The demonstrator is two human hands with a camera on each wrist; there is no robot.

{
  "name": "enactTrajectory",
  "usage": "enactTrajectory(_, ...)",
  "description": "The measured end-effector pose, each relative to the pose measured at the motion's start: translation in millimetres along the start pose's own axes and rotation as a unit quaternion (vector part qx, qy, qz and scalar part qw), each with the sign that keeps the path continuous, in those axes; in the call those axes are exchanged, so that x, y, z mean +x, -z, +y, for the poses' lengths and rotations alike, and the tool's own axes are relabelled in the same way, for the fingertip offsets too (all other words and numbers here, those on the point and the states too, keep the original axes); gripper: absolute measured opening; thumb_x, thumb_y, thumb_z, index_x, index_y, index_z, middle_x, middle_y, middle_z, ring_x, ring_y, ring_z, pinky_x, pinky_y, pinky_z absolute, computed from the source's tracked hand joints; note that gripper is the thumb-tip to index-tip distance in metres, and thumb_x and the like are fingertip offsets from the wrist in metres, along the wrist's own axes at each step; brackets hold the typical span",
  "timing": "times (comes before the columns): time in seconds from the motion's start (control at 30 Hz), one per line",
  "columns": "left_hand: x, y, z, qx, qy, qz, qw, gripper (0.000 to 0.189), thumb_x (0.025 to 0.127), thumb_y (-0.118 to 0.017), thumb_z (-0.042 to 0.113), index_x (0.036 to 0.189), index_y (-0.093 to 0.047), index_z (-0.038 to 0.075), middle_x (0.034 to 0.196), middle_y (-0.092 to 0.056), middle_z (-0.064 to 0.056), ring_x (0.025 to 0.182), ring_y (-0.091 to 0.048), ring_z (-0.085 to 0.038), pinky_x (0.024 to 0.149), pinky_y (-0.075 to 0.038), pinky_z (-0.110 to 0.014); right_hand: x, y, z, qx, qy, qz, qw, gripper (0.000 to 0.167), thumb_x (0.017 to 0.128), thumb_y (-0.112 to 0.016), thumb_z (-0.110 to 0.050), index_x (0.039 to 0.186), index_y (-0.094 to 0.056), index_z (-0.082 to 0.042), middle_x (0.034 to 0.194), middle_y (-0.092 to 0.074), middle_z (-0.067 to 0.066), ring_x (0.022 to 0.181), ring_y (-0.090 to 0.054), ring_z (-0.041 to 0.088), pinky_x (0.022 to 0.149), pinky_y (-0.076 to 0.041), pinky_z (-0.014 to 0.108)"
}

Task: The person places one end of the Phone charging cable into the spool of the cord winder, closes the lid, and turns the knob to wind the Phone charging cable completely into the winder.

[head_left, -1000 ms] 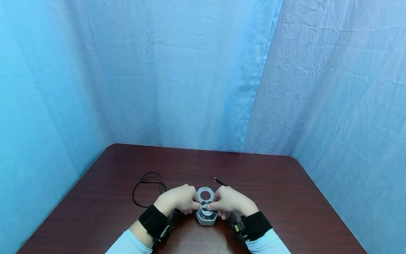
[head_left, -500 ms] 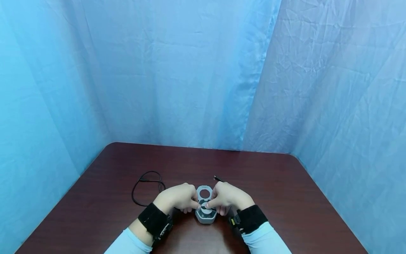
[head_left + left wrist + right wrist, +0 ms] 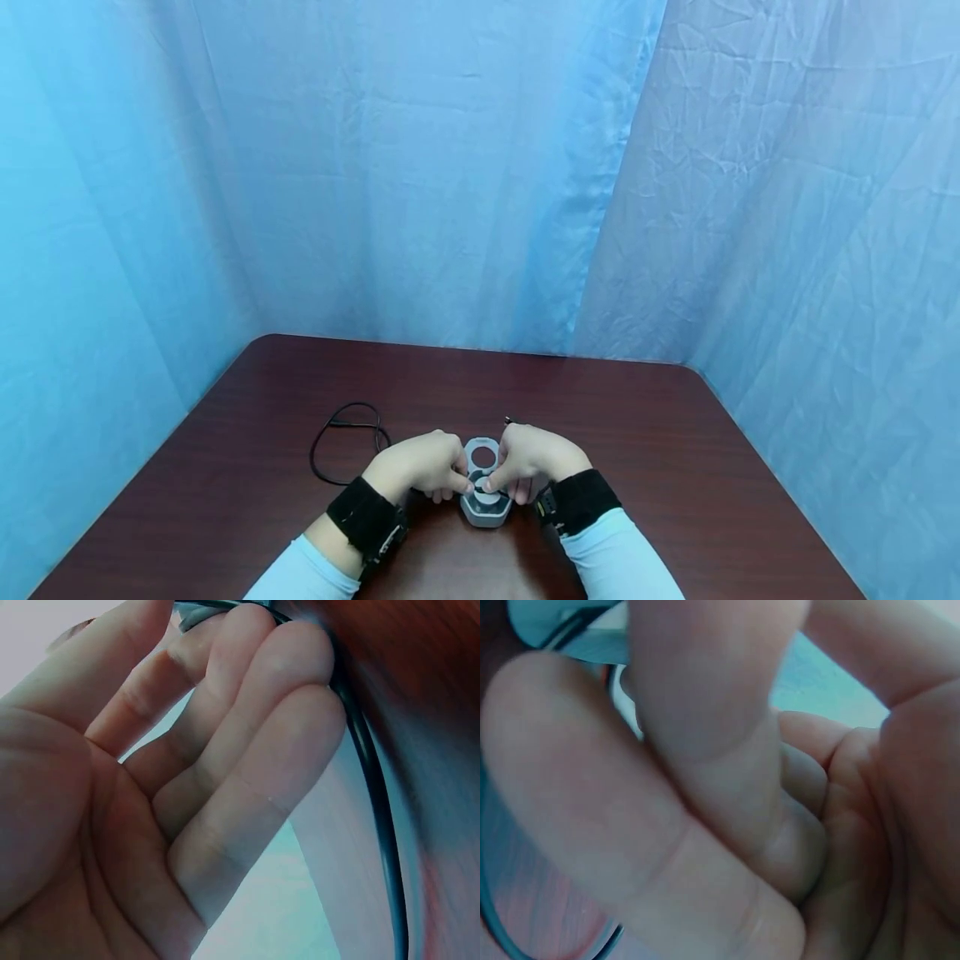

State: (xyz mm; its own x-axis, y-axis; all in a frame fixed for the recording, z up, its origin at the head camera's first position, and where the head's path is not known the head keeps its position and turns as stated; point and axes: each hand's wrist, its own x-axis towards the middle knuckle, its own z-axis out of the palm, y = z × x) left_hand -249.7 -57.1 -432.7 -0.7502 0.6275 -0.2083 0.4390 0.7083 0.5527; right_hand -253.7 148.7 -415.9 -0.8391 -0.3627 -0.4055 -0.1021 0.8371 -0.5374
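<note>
A small grey case [image 3: 486, 520] with cut corners sits near the table's front, its lid [image 3: 482, 444] with a round hole tipped back. Inside is a pale round hub with black cable on it. My left hand [image 3: 427, 463] pinches the black cable [image 3: 379, 795] at the hub's left side; the cable runs past its fingertips. From the right, my right hand [image 3: 538, 457] pinches the cable at the hub, thumb on top, other fingers curled. In the right wrist view, fingers hide most of the case [image 3: 600, 645].
A loose loop of black cable [image 3: 312, 454] lies on the dark wooden table [image 3: 637, 433] left of the case. One cable end [image 3: 508, 420] pokes out behind my right hand. Blue curtains [image 3: 420, 183] surround the table on its back and sides.
My right hand has shifted slightly left and its wrist has turned. The cable end behind it shows less now. My left hand and the case stay nearly still.
</note>
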Motion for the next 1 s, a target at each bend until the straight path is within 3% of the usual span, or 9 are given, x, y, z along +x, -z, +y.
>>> enactTrajectory(0.4,-0.3,0.3,0.2,-0.022,-0.001,-0.003,0.9998,0.019,0.095,-0.074,0.021,0.076,-0.074,0.02,0.063,-0.067,0.002,0.056,-0.067,-0.013,0.053,-0.054,-0.027,2.8,0.1,-1.9,-0.009,-0.019,0.0,0.9998,0.027,0.083,-0.087,-0.03,0.072,-0.072,-0.009,0.06,-0.067,0.008,0.049,-0.065,0.019,0.051,-0.056,0.038)
enactTrajectory(0.73,-2.3,1.1,0.2,-0.008,0.002,0.004,1.0,0.02,0.094,-0.076,0.024,0.075,-0.074,0.019,0.062,-0.066,0.002,0.055,-0.067,-0.013,0.051,-0.053,-0.027,-6.6,-0.6,12.0,0.01,0.056,0.003,0.9984,0.029,0.085,-0.084,-0.034,0.07,-0.075,-0.011,0.056,-0.065,0.007,0.048,-0.065,0.022,0.053,-0.058,0.044)
enactTrajectory(1.0,-7.9,9.1,-2.0,-0.001,-0.004,0.03,0.9995,0.021,0.096,-0.072,0.022,0.075,-0.073,0.017,0.064,-0.065,0.002,0.056,-0.063,-0.013,0.053,-0.051,-0.028,-15.2,10.8,21.1,0.024,0.112,0.051,0.9921,0.022,0.09,-0.078,-0.029,0.078,-0.075,-0.012,0.064,-0.068,0.006,0.053,-0.067,0.022,0.059,-0.058,0.047)
